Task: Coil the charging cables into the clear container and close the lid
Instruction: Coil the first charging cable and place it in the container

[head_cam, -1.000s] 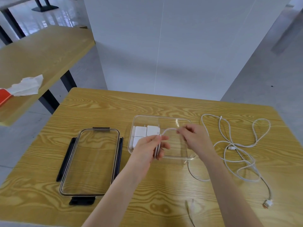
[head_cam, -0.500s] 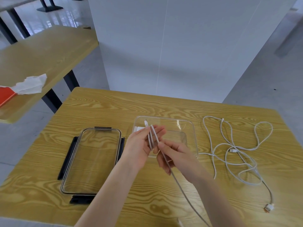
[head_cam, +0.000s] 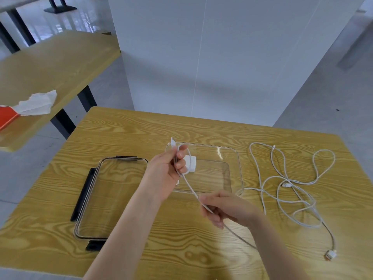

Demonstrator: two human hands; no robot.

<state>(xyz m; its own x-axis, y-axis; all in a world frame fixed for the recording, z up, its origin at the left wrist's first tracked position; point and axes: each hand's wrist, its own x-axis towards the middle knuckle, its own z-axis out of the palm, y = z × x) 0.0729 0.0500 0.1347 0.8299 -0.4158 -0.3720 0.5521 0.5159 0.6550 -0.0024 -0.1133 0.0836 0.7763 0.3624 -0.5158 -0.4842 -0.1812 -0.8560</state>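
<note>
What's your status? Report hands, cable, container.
Left hand grips cable loops over the clear container; right hand pinches the white cable, strand taut. Lid off, left of container. Second cable tangled right, uncoiled.

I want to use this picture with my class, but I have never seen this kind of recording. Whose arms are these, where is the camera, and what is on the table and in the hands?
No machine here: a person works with bare hands, and the camera sits on their head, looking forward and down, so the arms reach in from the bottom edge. The left hand grips a few loops of a white cable above the clear container. The right hand pinches the same cable lower down, and its loose end runs off toward the person. On the wooden table the container holds white charger blocks. Its lid, with black clips, lies flat to the left. A second cable lies tangled to the right. Another table behind carries crumpled paper.
</note>
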